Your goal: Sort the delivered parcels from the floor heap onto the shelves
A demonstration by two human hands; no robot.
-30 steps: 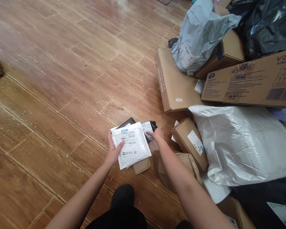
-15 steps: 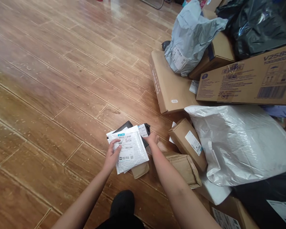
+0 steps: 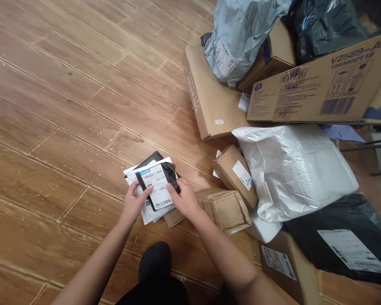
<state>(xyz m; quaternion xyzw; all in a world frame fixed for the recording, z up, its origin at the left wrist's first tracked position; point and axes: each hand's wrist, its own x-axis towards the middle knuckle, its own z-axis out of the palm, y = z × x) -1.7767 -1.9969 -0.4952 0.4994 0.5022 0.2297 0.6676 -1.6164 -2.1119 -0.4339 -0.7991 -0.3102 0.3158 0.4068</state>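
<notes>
A small black parcel point(image 3: 158, 186) with a white barcode label lies on top of a stack of flat mailers point(image 3: 136, 173) that I hold above the wooden floor. My left hand point(image 3: 133, 204) grips the stack from the left, thumb on the black parcel's label. On the right edge of that parcel my right hand point(image 3: 184, 198) presses with closed fingers. White padded mailers and a black one show underneath; a brown envelope point(image 3: 174, 217) peeks out below.
To the right lie cardboard boxes point(image 3: 208, 97), a small labelled box point(image 3: 235, 173), a crushed brown box point(image 3: 225, 209), a white plastic bag point(image 3: 298, 169), a grey mailer bag point(image 3: 238, 34) and a black labelled bag point(image 3: 343, 241). Bare wooden floor point(image 3: 66, 106) stretches left. My dark shoe point(image 3: 154, 262) is below.
My right hand has brought the black labelled parcel from behind the stack onto its top, covering the white padded mailer. The view has shifted right and down.
</notes>
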